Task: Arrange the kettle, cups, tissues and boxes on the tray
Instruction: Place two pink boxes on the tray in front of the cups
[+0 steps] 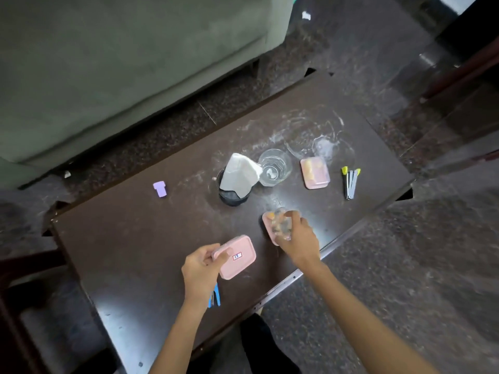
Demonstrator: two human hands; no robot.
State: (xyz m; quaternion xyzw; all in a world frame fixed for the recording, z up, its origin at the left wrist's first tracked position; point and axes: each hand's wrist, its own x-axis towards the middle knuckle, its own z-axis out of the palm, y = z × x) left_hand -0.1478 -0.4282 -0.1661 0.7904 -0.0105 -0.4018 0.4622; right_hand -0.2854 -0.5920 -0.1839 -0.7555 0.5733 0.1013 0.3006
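My left hand (201,268) grips the near corner of a pink lidded box (237,257) with a small label, close to the table's front edge. To its right, my right hand (295,238) closes around a second pink box (270,225) with a clear lid; motion blur hides the detail. A third pink box (315,172) lies flat further back. A clear glass cup (275,168) stands upright beside a black holder (233,197) stuffed with white tissues (240,171). No kettle or tray is visible.
The dark brown table (135,238) has white smears at the back right. A lilac cap (160,188) lies at the left, yellow-tipped tools (350,182) at the right, blue-handled tools (214,295) under my left wrist. A grey sofa (108,63) stands beyond.
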